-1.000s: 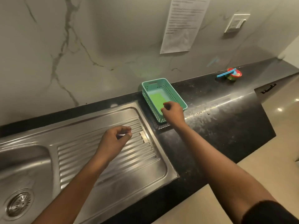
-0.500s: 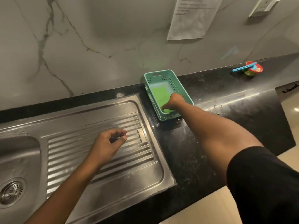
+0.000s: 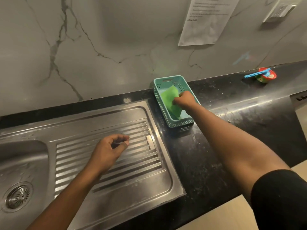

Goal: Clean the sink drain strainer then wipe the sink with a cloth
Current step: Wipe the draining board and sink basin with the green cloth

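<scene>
A steel sink [image 3: 25, 163] fills the left, with the round drain strainer [image 3: 18, 196] seated in its basin at the lower left. Its ribbed drainboard [image 3: 132, 180] stretches to the right. My left hand [image 3: 108, 151] hovers over the drainboard, fingers curled loosely, thumb near the fingertips, nothing clearly held. A teal plastic basket [image 3: 159, 103] stands on the black counter beside the sink. My right hand [image 3: 183, 99] is inside it, pinching a green cloth [image 3: 169, 100] and lifting one side of it off the basket floor.
The black counter [image 3: 232, 130] runs right, to a small red bowl with a blue stick [image 3: 264, 75] near the wall. A paper sheet [image 3: 206, 20] and a wall socket [image 3: 280, 11] hang on the marble backsplash. The counter's front edge drops to a beige floor [image 3: 224, 216].
My right hand has reached down into the basket, gripped the green cloth, and raised it partly. The left hand has stayed over the drainboard. The view has shifted slightly to the left.
</scene>
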`<state>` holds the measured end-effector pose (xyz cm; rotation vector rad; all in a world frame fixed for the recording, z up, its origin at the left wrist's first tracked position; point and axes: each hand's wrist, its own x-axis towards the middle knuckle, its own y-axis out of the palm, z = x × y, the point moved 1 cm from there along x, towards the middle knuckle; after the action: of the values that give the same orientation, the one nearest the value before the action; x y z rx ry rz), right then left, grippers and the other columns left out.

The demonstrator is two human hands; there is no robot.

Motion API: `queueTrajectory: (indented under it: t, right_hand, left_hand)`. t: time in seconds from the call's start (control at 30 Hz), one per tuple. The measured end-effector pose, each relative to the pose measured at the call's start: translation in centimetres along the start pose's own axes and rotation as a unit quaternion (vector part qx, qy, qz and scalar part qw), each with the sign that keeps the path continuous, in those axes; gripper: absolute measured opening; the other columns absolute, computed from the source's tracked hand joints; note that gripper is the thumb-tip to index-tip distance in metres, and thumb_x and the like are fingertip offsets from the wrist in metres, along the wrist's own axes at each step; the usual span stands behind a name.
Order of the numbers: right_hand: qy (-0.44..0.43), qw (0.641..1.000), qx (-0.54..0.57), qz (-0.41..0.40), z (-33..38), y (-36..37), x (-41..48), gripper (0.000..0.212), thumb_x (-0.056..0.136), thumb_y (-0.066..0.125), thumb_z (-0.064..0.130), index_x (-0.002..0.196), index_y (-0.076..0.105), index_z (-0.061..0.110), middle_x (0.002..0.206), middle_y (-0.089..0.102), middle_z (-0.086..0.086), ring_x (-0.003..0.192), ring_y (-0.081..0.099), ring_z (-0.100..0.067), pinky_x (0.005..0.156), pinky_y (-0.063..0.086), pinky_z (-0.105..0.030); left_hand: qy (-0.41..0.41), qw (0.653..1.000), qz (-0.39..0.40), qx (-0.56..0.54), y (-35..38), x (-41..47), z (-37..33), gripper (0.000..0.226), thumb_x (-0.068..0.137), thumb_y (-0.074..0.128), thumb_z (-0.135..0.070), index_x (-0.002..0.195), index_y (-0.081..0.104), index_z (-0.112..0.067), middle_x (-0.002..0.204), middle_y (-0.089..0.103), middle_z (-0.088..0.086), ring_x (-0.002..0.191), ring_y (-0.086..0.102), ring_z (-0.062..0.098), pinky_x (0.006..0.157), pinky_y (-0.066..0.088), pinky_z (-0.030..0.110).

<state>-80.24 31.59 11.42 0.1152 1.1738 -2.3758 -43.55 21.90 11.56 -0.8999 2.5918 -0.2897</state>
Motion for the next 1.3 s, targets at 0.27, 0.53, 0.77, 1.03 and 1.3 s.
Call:
queueTrajectory:
  t: [0.27,0.53,0.77,1.03,1.3]
  right_hand:
    - [-0.101,0.959,0.262,-0.036,3.4,-5.2,-8.2,0.007,0.092,0.073,0.015,0.093,0.079,0.012,0.082,0.076,-0.005,0.072,0.070,-0.015,0.069,0.058,-0.033]
    - [-0.100,0.908,0.398,0.079,4.4,-2.1,-23.3,0.019,0.097,0.069,0.009,0.115,0.075,0.006,0.104,0.078,-0.017,0.092,0.072,-0.029,0.075,0.063,-0.041]
    - [-0.064,0.874,0.459,0.145,4.9,7.1,-32.5,0.025,0.093,0.070,-0.003,0.114,0.075,0.010,0.107,0.078,-0.016,0.093,0.073,-0.024,0.081,0.062,-0.034]
    - [0.008,0.949,0.313,0.048,2.3,13.7,-37.9,0.066,0.088,0.083,0.013,0.145,0.053,0.024,0.136,0.062,0.004,0.119,0.066,-0.019,0.090,0.059,-0.029]
    - [0.060,0.885,0.422,0.188,3.8,16.2,-38.3,0.028,0.103,0.061,0.046,0.130,0.065,0.041,0.128,0.073,0.010,0.106,0.072,0.000,0.091,0.060,-0.029]
  left_hand:
    - [0.026,0.999,0.010,-0.026,-1.1,-1.0,-2.7,0.015,0.099,0.072,-0.025,0.106,0.076,-0.037,0.110,0.079,-0.012,0.104,0.073,0.004,0.099,0.060,0.040]
    - [0.021,0.992,0.032,-0.119,-2.5,-3.5,-4.6,0.019,0.098,0.071,-0.027,0.116,0.076,-0.024,0.114,0.080,0.006,0.100,0.080,0.021,0.091,0.065,0.036]
    - [-0.136,0.945,0.092,-0.282,-4.7,-5.6,-1.5,0.035,0.100,0.068,-0.033,0.112,0.074,-0.001,0.102,0.080,0.023,0.088,0.078,0.038,0.079,0.068,0.042]
    - [-0.107,0.969,0.044,-0.218,-7.8,-7.1,2.4,0.015,0.103,0.063,-0.006,0.109,0.076,-0.003,0.085,0.083,0.010,0.068,0.080,0.019,0.058,0.062,0.028]
    - [0.061,0.982,0.126,0.126,-6.7,-7.4,3.3,0.016,0.093,0.068,-0.027,0.102,0.081,-0.024,0.086,0.082,0.001,0.081,0.080,0.019,0.077,0.064,0.049]
